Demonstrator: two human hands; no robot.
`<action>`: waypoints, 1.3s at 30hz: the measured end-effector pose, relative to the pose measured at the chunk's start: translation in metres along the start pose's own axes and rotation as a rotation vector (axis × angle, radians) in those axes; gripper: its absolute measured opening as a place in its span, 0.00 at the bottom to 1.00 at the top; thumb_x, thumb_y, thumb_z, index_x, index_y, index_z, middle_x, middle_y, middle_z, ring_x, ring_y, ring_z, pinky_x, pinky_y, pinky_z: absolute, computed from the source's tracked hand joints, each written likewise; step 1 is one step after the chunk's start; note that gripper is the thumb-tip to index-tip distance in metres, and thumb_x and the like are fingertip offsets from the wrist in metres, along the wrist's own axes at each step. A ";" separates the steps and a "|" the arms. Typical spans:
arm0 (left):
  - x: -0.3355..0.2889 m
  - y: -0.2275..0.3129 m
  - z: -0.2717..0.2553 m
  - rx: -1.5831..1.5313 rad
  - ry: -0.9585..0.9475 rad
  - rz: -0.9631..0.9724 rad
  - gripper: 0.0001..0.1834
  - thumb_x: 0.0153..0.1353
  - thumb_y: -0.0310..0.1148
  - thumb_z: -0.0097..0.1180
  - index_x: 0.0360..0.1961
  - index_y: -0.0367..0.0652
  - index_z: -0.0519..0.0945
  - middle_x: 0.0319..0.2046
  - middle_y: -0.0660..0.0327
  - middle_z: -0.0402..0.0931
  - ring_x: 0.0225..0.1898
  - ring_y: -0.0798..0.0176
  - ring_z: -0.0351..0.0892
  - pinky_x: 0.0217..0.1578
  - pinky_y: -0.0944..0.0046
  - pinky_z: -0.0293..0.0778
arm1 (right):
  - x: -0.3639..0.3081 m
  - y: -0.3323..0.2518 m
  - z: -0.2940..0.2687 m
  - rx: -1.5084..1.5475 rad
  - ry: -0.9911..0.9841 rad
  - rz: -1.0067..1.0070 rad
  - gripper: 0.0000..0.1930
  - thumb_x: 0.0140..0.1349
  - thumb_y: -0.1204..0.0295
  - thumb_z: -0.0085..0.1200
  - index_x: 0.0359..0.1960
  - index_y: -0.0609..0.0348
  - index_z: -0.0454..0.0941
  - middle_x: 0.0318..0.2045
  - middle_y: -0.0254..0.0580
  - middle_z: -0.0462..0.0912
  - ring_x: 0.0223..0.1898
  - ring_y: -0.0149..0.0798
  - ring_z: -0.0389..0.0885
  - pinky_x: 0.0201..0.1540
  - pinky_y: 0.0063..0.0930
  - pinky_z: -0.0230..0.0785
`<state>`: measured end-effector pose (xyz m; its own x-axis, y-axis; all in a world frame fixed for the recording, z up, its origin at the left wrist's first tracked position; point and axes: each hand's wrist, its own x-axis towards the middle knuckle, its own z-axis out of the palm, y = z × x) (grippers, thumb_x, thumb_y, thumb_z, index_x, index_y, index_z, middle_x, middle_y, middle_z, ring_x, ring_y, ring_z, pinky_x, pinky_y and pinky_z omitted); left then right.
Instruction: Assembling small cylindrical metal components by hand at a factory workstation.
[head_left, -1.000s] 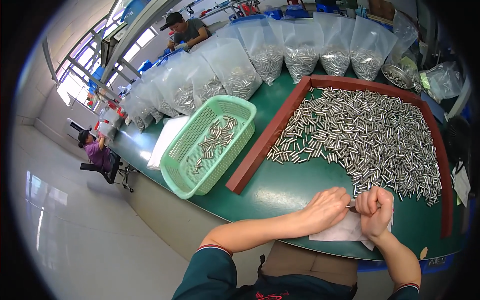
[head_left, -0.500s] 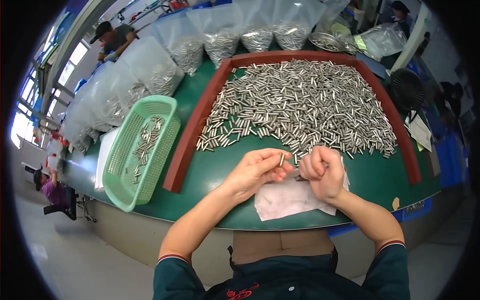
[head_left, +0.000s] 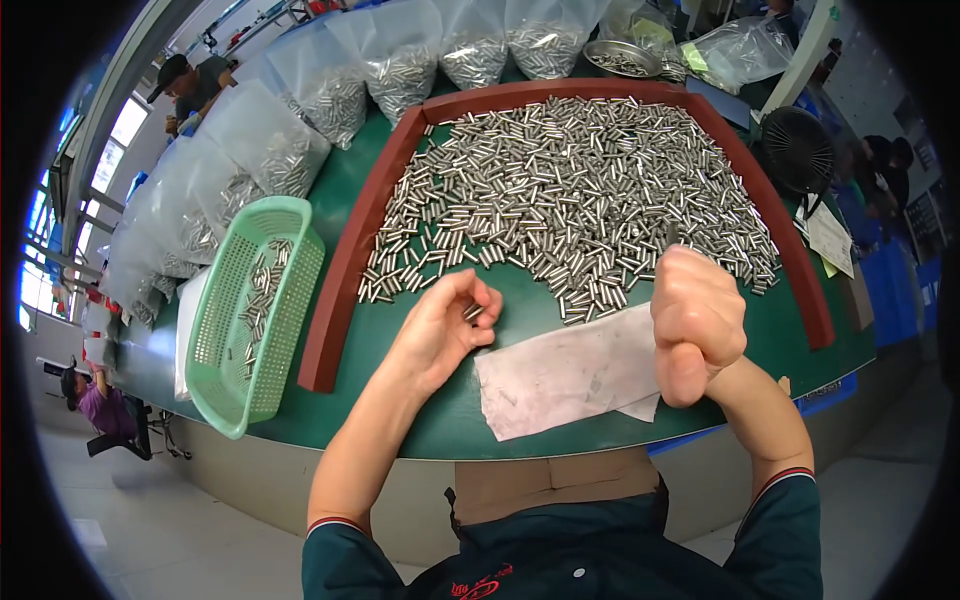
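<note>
The tabletop is deep green, the bars brick red. The pins are shiny silver. The basket is pale mint, patterned with small holes; the cloth is faded pink with grey smudges. The bags are milky white. The shirt is dark teal with red-and-white striped cuffs, the trousers tan, the fan black.

One wide fisheye camera is riding on the person's head, left in a side-by-side pair, and is looking down and forward across the smooth dark green desk. It is hovering quite near above the bare left hand and bare right hand, whose forearms are showing toward the lower edge. Its lens is bowing the desk's near side, and its reach is extending to the pale grey floor and the clear plastic bags beyond.
</note>
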<state>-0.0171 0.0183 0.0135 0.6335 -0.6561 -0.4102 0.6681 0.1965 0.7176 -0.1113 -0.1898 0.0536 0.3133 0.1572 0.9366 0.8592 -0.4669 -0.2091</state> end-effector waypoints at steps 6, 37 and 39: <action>0.019 0.021 -0.015 1.037 0.169 0.524 0.08 0.53 0.31 0.53 0.25 0.37 0.75 0.12 0.69 0.64 0.14 0.75 0.59 0.16 0.73 0.55 | -0.010 0.023 0.010 -0.210 -0.024 -0.110 0.07 0.42 0.70 0.43 0.14 0.58 0.64 0.11 0.35 0.58 0.12 0.35 0.56 0.16 0.27 0.46; 0.023 0.000 -0.003 0.273 -0.204 -0.026 0.06 0.57 0.25 0.49 0.36 0.39 0.74 0.28 0.60 0.76 0.19 0.80 0.60 0.16 0.79 0.49 | -0.028 0.012 0.007 0.096 0.116 0.285 0.06 0.42 0.75 0.41 0.12 0.59 0.63 0.10 0.35 0.61 0.11 0.34 0.56 0.15 0.28 0.47; 0.023 -0.001 -0.001 0.292 -0.201 -0.019 0.06 0.57 0.25 0.48 0.36 0.39 0.74 0.28 0.59 0.75 0.17 0.80 0.57 0.15 0.79 0.49 | -0.029 0.011 0.007 0.122 0.130 0.315 0.06 0.43 0.75 0.40 0.12 0.59 0.63 0.10 0.35 0.61 0.11 0.34 0.57 0.15 0.27 0.48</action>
<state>-0.0028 0.0035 0.0024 0.5126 -0.7939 -0.3269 0.5214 -0.0146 0.8532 -0.1084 -0.1931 0.0223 0.5234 -0.0938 0.8469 0.7730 -0.3660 -0.5182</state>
